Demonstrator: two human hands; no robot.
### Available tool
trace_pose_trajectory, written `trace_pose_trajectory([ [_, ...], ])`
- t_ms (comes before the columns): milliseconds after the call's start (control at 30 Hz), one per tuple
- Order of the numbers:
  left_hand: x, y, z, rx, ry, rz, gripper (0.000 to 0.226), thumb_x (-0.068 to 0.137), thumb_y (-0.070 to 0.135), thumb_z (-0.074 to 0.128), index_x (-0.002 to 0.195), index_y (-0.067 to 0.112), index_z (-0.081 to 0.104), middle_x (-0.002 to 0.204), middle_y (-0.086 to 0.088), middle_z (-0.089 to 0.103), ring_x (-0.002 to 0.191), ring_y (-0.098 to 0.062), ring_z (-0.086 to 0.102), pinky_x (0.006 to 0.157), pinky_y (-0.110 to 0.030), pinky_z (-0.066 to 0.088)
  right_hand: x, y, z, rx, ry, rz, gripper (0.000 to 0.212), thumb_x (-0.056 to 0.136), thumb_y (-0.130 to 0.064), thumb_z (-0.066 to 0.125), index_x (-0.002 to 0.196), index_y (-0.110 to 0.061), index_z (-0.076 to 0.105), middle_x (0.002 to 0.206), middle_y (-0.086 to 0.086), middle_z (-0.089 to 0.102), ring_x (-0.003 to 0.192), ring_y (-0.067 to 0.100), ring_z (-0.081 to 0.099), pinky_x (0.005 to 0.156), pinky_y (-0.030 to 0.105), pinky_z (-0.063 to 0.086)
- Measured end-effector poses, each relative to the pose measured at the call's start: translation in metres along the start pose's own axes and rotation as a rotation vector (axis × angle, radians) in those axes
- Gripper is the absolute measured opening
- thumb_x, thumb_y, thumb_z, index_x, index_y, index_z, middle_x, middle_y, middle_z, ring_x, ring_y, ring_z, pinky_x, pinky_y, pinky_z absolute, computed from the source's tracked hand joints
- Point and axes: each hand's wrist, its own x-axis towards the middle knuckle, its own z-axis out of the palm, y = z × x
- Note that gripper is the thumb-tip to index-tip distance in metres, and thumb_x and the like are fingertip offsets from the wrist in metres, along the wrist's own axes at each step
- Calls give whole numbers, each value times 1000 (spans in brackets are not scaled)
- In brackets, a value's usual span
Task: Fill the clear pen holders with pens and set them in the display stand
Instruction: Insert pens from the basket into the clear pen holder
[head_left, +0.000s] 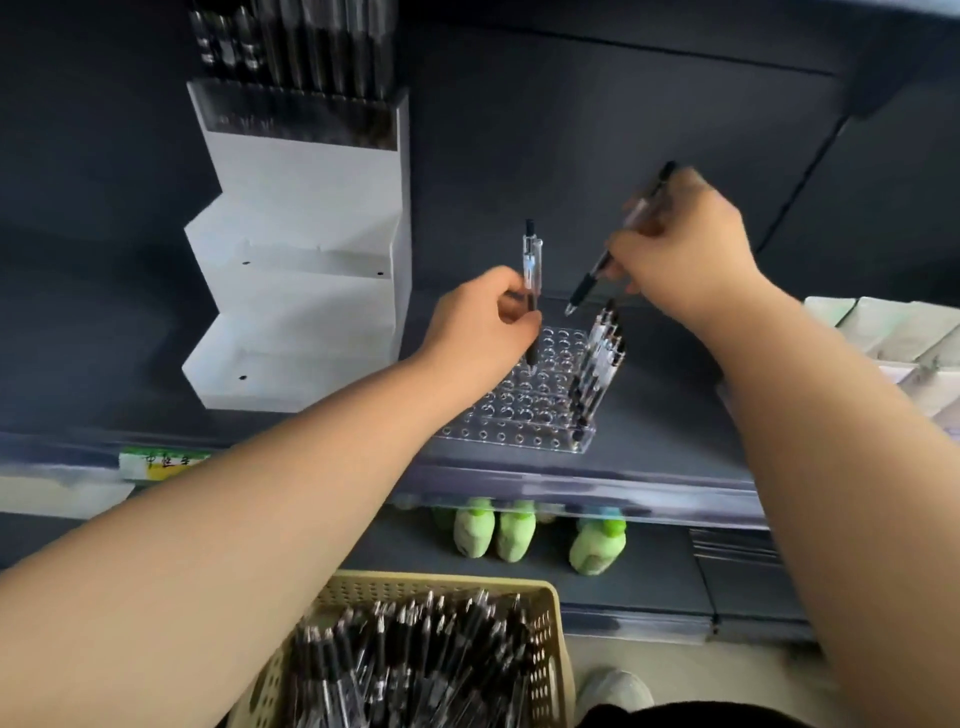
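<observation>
A clear pen holder (524, 410) full of round holes lies on the dark shelf, with several black pens (597, 364) standing along its right edge. My left hand (478, 322) pinches an upright clear pen (530, 291) whose tip sits at a hole near the holder's middle back. My right hand (685, 254) holds a second pen (613, 249) slanted, tip down, just above the holder's right rear. The white stepped display stand (306, 270) stands to the left; its top tier carries a holder filled with pens (296, 52), and the lower tiers are bare.
A beige perforated basket (550, 613) heaped with black pens (415, 665) sits below at the bottom centre. Green bottles (493, 530) stand on the lower shelf. Pale packets (893, 338) lie at the right. The shelf's front rail (571, 483) carries a yellow-green label (161, 462).
</observation>
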Motion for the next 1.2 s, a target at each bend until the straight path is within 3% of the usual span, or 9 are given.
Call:
trace_pose_trajectory([
  [100, 10, -4, 16, -5, 6, -10, 3, 85, 22, 61, 88, 23, 61, 74, 14, 62, 74, -8, 63, 67, -25, 51, 10, 7, 5, -22, -138, 21, 11, 83, -14, 45, 83, -12, 56, 71, 5, 70, 50, 10, 65, 49, 14, 49],
  [167, 14, -8, 23, 12, 27, 9, 4, 84, 23, 61, 87, 25, 62, 75, 15, 61, 72, -2, 60, 64, -14, 47, 15, 11, 7, -97, -217, -7, 21, 89, -22, 48, 81, -7, 60, 72, 6, 69, 62, 19, 67, 61, 23, 53],
  [233, 16, -10, 29, 10, 33, 29, 6, 83, 22, 63, 86, 26, 62, 73, 17, 59, 65, 5, 55, 57, -3, 40, 20, 16, 8, -201, -237, -75, 25, 89, -29, 52, 74, -11, 62, 72, 4, 63, 74, 25, 59, 63, 26, 46],
  [333, 19, -12, 30, 3, 35, 54, 14, 81, 19, 64, 85, 30, 56, 71, 17, 58, 60, 9, 52, 54, -2, 37, 26, 19, 9, -240, -247, -128, 3, 84, -26, 63, 85, -24, 63, 73, -12, 54, 78, 12, 52, 59, 11, 36],
  [367, 19, -12, 30, 4, 38, 64, 17, 81, 19, 64, 86, 32, 54, 71, 17, 58, 61, 9, 52, 53, -2, 37, 26, 20, 9, -257, -261, -137, 7, 82, -26, 66, 88, -25, 63, 72, -14, 51, 78, 10, 50, 57, 11, 34],
  [867, 13, -16, 36, -35, 8, 59, 20, 82, 14, 65, 89, 29, 53, 73, 15, 58, 60, 10, 52, 57, 0, 39, 25, 21, 15, -409, -401, -174, 6, 83, -28, 64, 82, -32, 59, 71, -17, 52, 82, 11, 53, 72, 23, 40],
  [967, 12, -16, 36, -32, 5, 49, 18, 82, 15, 65, 90, 28, 54, 73, 16, 58, 59, 10, 52, 57, -1, 39, 26, 18, 18, -485, -471, -154, 3, 85, -29, 61, 83, -29, 63, 82, -12, 59, 91, 14, 56, 81, 29, 48],
  [1067, 12, -15, 36, -21, 8, 48, 17, 82, 15, 65, 91, 26, 56, 71, 16, 58, 57, 9, 52, 58, -3, 40, 25, 13, 21, -624, -556, -121, 18, 86, -30, 55, 94, -22, 70, 103, -2, 65, 100, 22, 57, 93, 40, 46],
  [1200, 11, -12, 36, -14, 5, 45, 18, 82, 14, 64, 91, 27, 55, 71, 16, 58, 58, 8, 53, 58, -2, 39, 23, 5, 27, -799, -637, -133, 24, 87, -28, 53, 103, -21, 68, 111, 1, 61, 104, 25, 56, 94, 42, 45],
])
